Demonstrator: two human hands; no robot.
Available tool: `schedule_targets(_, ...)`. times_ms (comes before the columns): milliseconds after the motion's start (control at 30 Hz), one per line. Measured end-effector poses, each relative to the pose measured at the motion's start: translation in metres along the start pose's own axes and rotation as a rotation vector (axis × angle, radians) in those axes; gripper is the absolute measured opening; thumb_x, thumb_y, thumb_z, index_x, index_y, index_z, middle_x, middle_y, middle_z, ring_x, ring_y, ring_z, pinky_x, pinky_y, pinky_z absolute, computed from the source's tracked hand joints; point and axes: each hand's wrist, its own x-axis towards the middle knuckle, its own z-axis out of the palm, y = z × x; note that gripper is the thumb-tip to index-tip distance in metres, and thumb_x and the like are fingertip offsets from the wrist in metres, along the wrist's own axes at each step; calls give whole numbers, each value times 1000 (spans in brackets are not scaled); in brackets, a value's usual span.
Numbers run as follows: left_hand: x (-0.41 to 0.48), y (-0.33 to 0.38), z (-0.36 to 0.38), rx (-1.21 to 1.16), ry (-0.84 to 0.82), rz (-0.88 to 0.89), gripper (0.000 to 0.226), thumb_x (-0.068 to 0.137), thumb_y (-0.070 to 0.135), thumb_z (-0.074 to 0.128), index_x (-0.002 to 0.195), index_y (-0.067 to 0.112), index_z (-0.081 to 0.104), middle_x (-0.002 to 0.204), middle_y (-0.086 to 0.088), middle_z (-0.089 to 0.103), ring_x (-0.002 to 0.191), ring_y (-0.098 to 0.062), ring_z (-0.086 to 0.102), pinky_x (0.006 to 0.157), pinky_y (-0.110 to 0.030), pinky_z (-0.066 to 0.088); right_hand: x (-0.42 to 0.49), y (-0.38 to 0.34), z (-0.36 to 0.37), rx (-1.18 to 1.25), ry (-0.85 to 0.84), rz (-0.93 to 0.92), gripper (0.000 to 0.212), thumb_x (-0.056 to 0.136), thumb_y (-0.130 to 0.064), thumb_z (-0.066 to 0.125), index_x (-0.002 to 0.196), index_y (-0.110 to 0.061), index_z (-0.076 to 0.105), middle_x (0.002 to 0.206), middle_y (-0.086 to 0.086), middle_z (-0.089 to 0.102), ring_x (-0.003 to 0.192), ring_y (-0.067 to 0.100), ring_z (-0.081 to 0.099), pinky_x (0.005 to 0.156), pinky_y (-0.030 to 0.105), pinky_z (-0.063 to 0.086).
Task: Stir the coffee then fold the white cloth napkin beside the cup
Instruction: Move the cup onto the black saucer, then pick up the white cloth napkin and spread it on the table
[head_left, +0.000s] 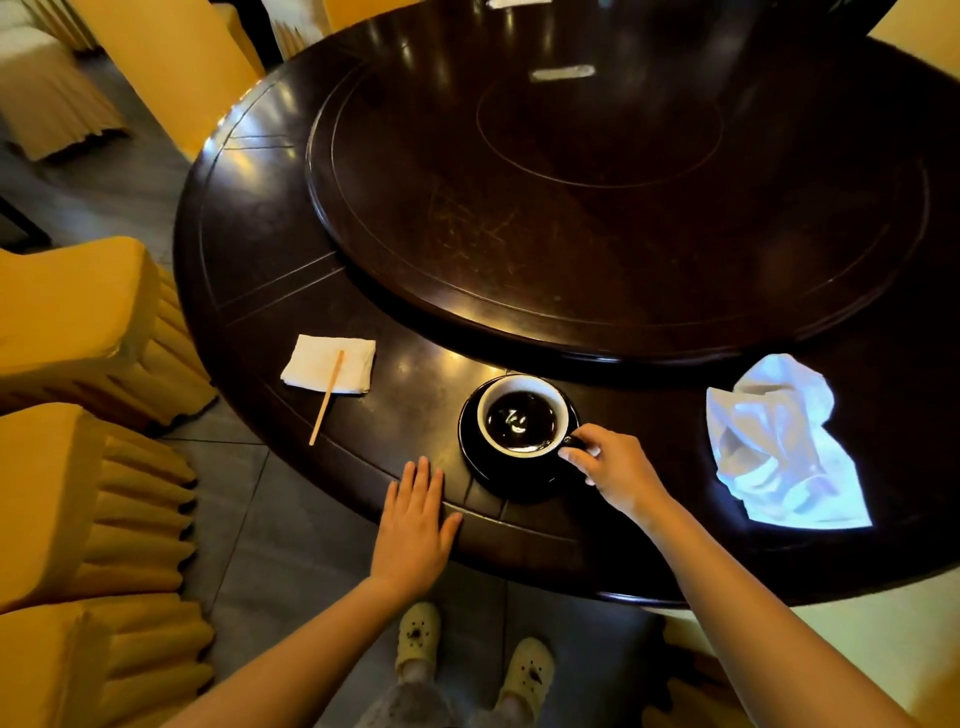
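Dark round table (270, 249) fills the room, and at its near edge the left hand (415, 525) lies flat and empty while the right hand (613, 467) pinches the handle of the coffee cup (522, 415) on its black saucer (478, 462). Stirring looks not yet begun: the wooden stirrer (326, 397) lies on a small folded paper napkin (328, 364) to the left, well apart from the cup. Right of the cup, the white cloth napkin (779, 447) sits crumpled and unfolded near the rim, with bare tabletop around it and the big turntable (597, 182) beyond.
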Motion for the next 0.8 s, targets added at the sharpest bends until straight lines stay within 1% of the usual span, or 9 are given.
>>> schedule_targets(100, -10, 23, 2, -15, -65, -39, 81, 84, 59, 8, 144, 6, 18, 154, -18, 11, 142, -34, 5, 113, -41, 6, -1, -1, -3, -10, -28, 15, 8, 88, -22, 60, 96, -21, 61, 81, -6, 58, 80, 16, 57, 72, 29, 44)
schedule_targets(167, -12, 37, 2, 31, -125, -65, 75, 90, 55, 21, 146, 7, 6, 155, -20, -1, 142, -34, -5, 116, -41, 3, -3, -1, -9, -33, -61, 31, 16, 88, -23, 60, 103, -19, 58, 84, 0, 59, 80, 20, 58, 74, 33, 45)
schedule_targets(300, -15, 69, -14, 195, -263, 9, 71, 93, 46, 38, 145, 8, 10, 155, -21, 5, 141, -40, 3, 113, -44, 21, -15, 10, -29, -147, -55, 95, 31, 88, -29, 59, 113, -12, 53, 89, 6, 60, 85, 26, 61, 78, 37, 47)
schedule_targets(433, -14, 103, -23, 287, -293, 199, 51, 91, 39, 44, 132, 9, 37, 140, -19, 37, 125, -37, 37, 96, -44, 39, -33, 34, -67, -299, 328, 40, 30, 86, -16, 59, 114, -6, 56, 107, 17, 61, 101, 33, 58, 87, 44, 48)
schedule_targets(567, 0, 140, -26, 294, -272, 321, 36, 91, 32, 43, 119, 8, 46, 122, -19, 52, 112, -37, 48, 88, -43, 42, -51, 58, -112, -520, 809, 131, 37, 77, -8, 66, 112, -2, 57, 115, 26, 56, 105, 47, 48, 87, 53, 42)
schedule_targets(600, 6, 149, -25, 302, -257, 328, 34, 92, 29, 43, 117, 7, 46, 121, -20, 52, 110, -37, 49, 86, -43, 42, -53, 67, -121, -558, 801, 213, 45, 77, -12, 68, 118, -4, 53, 124, 25, 51, 111, 47, 44, 90, 54, 39)
schedule_targets(667, 16, 164, -22, 295, -231, 319, 32, 91, 26, 43, 116, 6, 47, 119, -20, 53, 108, -38, 50, 84, -44, 43, -56, 85, -130, -528, 620, 358, 58, 79, -24, 68, 130, -10, 45, 139, 21, 40, 121, 46, 37, 96, 53, 36)
schedule_targets(733, 27, 178, -21, 230, -245, 310, 34, 91, 29, 44, 117, 7, 48, 120, -19, 54, 110, -37, 50, 86, -44, 44, -57, 101, -126, -404, 376, 389, 58, 81, -27, 65, 132, -13, 41, 135, 20, 46, 119, 43, 43, 94, 50, 40)
schedule_targets(800, 39, 190, -21, 86, -299, 285, 42, 91, 32, 45, 126, 8, 45, 126, -17, 53, 114, -35, 50, 90, -43, 44, -62, 105, -117, -349, 325, 382, 43, 86, -24, 58, 126, -14, 47, 122, 19, 58, 111, 42, 50, 87, 48, 45)
